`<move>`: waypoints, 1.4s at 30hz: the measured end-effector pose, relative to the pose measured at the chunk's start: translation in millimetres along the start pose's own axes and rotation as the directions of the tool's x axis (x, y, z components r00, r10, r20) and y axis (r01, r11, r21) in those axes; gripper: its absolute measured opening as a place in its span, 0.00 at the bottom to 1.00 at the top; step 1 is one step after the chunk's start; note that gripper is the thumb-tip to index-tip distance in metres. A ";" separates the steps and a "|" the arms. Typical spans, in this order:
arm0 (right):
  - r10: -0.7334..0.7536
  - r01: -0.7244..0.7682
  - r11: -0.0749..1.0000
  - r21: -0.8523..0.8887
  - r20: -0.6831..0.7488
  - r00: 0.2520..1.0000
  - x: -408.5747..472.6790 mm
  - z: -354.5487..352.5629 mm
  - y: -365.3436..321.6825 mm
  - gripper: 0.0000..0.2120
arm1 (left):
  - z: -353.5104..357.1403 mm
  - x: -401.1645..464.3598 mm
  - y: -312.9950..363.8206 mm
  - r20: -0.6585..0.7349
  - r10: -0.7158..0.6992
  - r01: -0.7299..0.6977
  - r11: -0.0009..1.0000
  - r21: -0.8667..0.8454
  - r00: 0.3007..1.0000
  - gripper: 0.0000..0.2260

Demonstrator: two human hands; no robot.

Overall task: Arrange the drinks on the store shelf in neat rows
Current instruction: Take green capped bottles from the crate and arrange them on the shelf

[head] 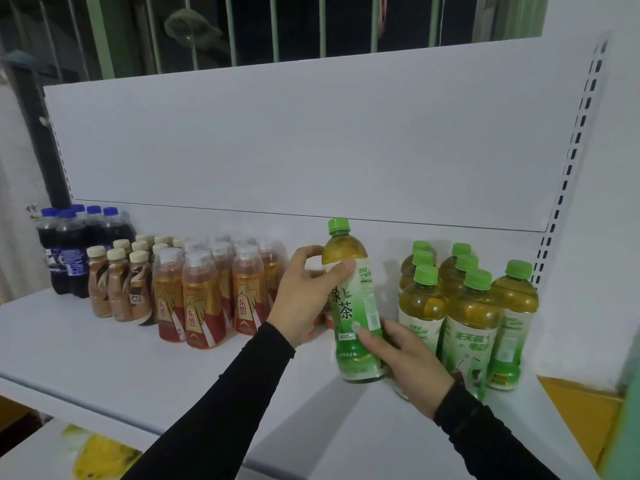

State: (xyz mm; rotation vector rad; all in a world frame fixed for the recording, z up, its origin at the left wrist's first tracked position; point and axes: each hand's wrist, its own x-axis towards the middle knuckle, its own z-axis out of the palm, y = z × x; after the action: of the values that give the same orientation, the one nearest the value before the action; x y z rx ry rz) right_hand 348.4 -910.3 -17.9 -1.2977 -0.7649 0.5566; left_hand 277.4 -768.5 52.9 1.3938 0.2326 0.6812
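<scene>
A green-capped green tea bottle stands upright on the white shelf, just right of centre. My left hand grips its upper body from the left, thumb across the label. Lower down, my right hand holds the bottle's base from the right. Right of it stand several more green tea bottles in rows. To the left are rows of red-and-gold drink bottles, brown coffee bottles and dark cola bottles with blue caps.
A white back panel rises behind the shelf, with a slotted upright at the right. A lower shelf at the bottom left holds a yellow packet. A yellow surface lies at the right.
</scene>
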 end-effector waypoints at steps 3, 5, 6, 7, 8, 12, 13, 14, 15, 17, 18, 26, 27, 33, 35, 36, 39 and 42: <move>-0.017 0.017 1.000 -0.006 0.002 1.000 0.4 -1.1 -0.1 0.20 | 0.3 0.3 0.0 -0.001 0.003 -0.003 1.000 0.008 1.000 0.17; -0.034 0.034 0.999 -0.018 0.008 0.999 0.8 -2.6 0.2 0.19 | 0.7 0.4 0.1 0.010 -0.002 0.002 1.000 0.000 1.000 0.18; -0.044 0.045 0.999 -0.023 0.005 0.999 1.2 -2.9 0.2 0.19 | 1.3 0.0 -0.7 0.017 0.005 -0.005 1.000 0.008 1.000 0.19; -0.057 0.057 0.998 -0.028 -0.002 0.998 1.1 -2.6 -0.1 0.19 | 2.1 -0.7 -2.5 0.024 0.031 -0.032 0.998 0.047 0.999 0.20; -0.074 0.073 0.997 -0.039 -0.015 0.997 1.7 -1.3 0.2 0.19 | 1.7 -1.1 -5.6 0.029 0.074 -0.077 0.988 0.131 0.997 0.23; -0.205 0.183 0.965 -0.188 -0.102 0.974 5.4 5.5 1.3 0.18 | 0.7 -1.2 -24.0 0.062 0.188 -0.198 0.907 0.371 0.980 0.36; -0.232 0.203 0.953 -0.226 -0.109 0.967 6.5 6.5 1.1 0.18 | -0.2 0.2 -26.5 0.055 0.199 -0.205 0.909 0.363 0.979 0.39; -0.248 0.217 0.945 -0.244 -0.103 0.963 7.1 6.8 1.1 0.18 | -1.6 1.9 -26.5 0.047 0.200 -0.204 0.921 0.333 0.979 0.39; -0.257 0.232 0.942 -0.241 -0.077 0.963 6.8 6.3 0.3 0.20 | -3.2 3.8 -24.4 0.046 0.181 -0.187 0.944 0.271 0.982 0.39; -0.272 0.266 0.936 -0.231 0.004 0.962 4.4 1.5 -1.2 0.27 | -7.4 8.3 -17.7 0.066 0.078 -0.084 0.992 0.092 0.995 0.38; -0.282 0.283 0.928 -0.244 0.041 0.959 2.5 -1.0 -2.1 0.31 | -10.5 11.6 -14.2 0.069 0.017 -0.019 0.999 0.029 0.997 0.37; -0.451 0.426 0.659 -0.620 0.129 0.883 2.5 -3.5 -12.3 0.43 | -16.4 28.4 3.7 0.095 -0.262 0.275 0.949 -0.154 0.960 0.23; -0.480 0.438 0.641 -0.631 0.116 0.870 2.2 -2.4 -15.9 0.41 | -16.3 28.1 4.4 0.125 -0.312 0.330 0.927 -0.175 0.942 0.24; -0.532 0.442 0.604 -0.663 0.077 0.843 0.4 2.7 -30.8 0.39 | -15.1 29.8 1.1 0.180 -0.471 0.504 0.826 -0.253 0.863 0.16; -0.526 0.434 0.606 -0.667 0.073 0.847 1.0 3.4 -31.8 0.40 | -15.1 32.0 -0.4 0.177 -0.468 0.500 0.822 -0.273 0.866 0.17; -0.524 0.432 0.607 -0.667 0.072 0.849 1.0 3.9 -32.1 0.40 | -15.6 33.9 -1.3 0.169 -0.463 0.493 0.824 -0.280 0.870 0.18; -0.518 0.427 0.607 -0.670 0.074 0.852 -0.4 4.4 -32.6 0.39 | -16.1 34.7 -2.4 0.180 -0.467 0.500 0.815 -0.293 0.866 0.20; -0.510 0.421 0.607 -0.674 0.076 0.857 -1.3 5.0 -32.8 0.38 | -16.8 33.9 -3.6 0.192 -0.475 0.512 0.806 -0.298 0.859 0.19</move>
State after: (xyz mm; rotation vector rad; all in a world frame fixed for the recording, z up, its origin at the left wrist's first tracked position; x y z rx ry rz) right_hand 342.0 -914.6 14.4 -1.6826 -1.2196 -0.2834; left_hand 296.4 -735.6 54.3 0.9700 0.3597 0.1905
